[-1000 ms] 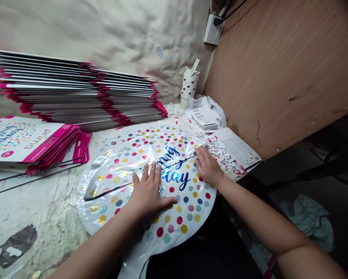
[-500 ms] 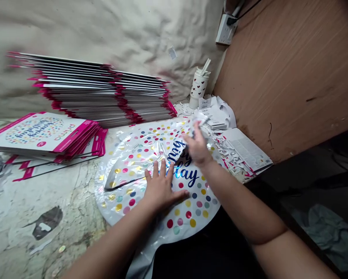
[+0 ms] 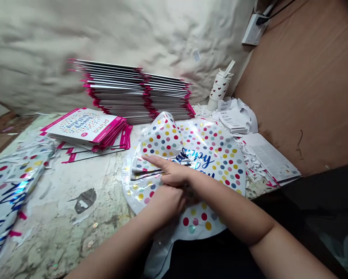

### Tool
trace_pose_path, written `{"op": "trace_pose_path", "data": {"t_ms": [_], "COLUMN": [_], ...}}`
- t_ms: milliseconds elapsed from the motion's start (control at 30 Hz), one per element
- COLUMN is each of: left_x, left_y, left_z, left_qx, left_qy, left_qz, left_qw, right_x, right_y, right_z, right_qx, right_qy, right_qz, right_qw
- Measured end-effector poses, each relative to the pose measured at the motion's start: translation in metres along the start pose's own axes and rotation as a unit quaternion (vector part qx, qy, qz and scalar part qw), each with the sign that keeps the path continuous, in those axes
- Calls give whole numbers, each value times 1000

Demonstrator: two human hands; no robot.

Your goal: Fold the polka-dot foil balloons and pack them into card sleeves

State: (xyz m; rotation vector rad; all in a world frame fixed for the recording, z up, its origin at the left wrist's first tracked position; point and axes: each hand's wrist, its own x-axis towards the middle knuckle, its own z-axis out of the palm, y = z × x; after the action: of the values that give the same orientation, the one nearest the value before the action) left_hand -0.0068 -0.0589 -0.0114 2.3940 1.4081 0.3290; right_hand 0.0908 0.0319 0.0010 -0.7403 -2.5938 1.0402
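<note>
Currently R hand (image 3: 174,173) flat on folded foil balloon (image 3: 162,135), L hand (image 3: 165,203) near its edge (grip unclear).

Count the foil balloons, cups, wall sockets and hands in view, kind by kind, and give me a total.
White foil balloons with coloured dots: 2
Bare hands, left hand and right hand: 2
White cup with red hearts: 1
White wall socket: 1
Total: 6
</note>
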Motion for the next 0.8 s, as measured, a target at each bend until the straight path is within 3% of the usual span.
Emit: {"op": "trace_pose_path", "data": {"t_ms": [67,133,200,267,333,433,467,533,600,700,733,800], "left_x": [-20,-34,-41,-40,-36,-32,-32,-33,-33,-30,-29,-26], "left_y": [-22,-52,-80,-97,-99,-82,-76,-67,-68,-82,-88,-96], "left_z": [-15,-30,-47,-63,-75,-75,-70,-54,-36,-21,-20,-22], "left_qx": [31,124,245,330,372,372,352,297,250,211,199,175], "left_qy": [-6,36,62,48,58,159,166,122,54,13,2,-17], "left_qz": [23,18,10,10,14,12,26,60,53,-54,-83,-113], "left_qw": [999,991,968,943,926,915,921,945,965,976,977,978], "right_x": [-2,-2,0,6,15,31,36,39,31,-5,-23,-58], "right_y": [8,12,12,9,5,3,4,11,21,37,41,43], "right_z": [6,14,19,23,28,37,38,35,17,-39,-62,-106], "right_qx": [-11,-54,-101,-136,-165,-188,-187,-174,-152,-130,-129,-138], "right_qy": [22,20,27,65,115,167,179,203,241,366,444,591], "right_qz": [12,25,23,39,79,118,121,119,116,129,140,169], "right_qw": [1000,998,994,988,976,961,958,956,951,912,876,776]}}
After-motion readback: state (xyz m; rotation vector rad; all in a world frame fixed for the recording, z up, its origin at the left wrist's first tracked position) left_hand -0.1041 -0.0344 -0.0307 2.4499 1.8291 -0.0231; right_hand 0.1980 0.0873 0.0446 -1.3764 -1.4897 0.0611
